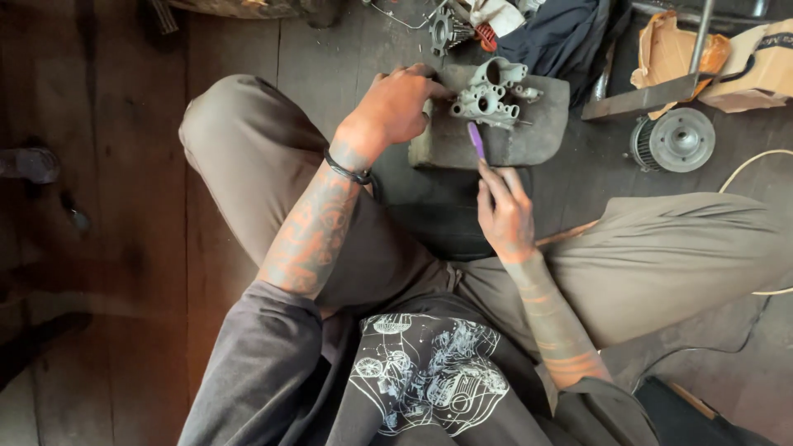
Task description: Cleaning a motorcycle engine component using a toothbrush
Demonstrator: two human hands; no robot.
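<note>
1. Fingers of the right hand (505, 216) are pinching the shaft of a purple-handled tool (477, 139), closed around it, its tip pointing up toward the grey metal carburettor body (489, 97).
2. Resting on the near left edge of a dark flat block (529, 132), the left hand (398, 106) is curling its fingers loosely against the carburettor body's left side; whether it is truly gripping the part I cannot tell.
3. Sitting on top of the block, the carburettor body is lying just beyond the tool tip, between the two hands.
4. Lying right of the block on the floor is a round finned metal disc (677, 139), with a steel bar (640, 101) leaning above it.
5. Crumpled brown cardboard (747, 70) and dark cloth (562, 37) are piling up at the far edge.
6. Dark worn wooden floorboards (107, 206) are stretching away on the left.
</note>
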